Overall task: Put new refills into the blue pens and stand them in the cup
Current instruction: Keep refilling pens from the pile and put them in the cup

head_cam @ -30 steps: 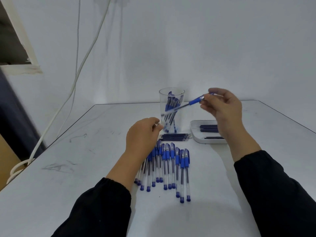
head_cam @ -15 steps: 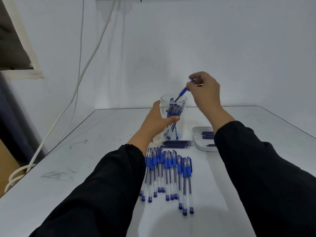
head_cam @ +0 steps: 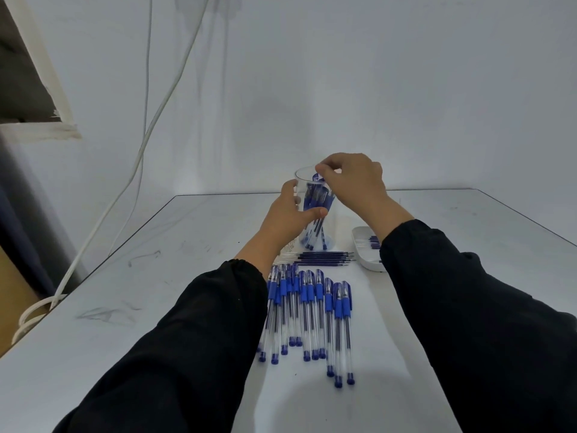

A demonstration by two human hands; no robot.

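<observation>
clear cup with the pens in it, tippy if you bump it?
Probably somewhat. The cup is tall, narrow and thin clear plastic, likely light. Pens lean inside, loading it up high. The left hand grips its side, hinting it needs steadying; smooth walls may slip.

A bare, makeshift workroom: a plain white table (head_cam: 156, 307) stands against an unpainted white wall (head_cam: 374, 89). Left of the table, loose white cables (head_cam: 175, 85) hang down the wall beside a rough opening (head_cam: 22, 73).

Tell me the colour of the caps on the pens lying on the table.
Blue caps, clearest in the head view.
</observation>
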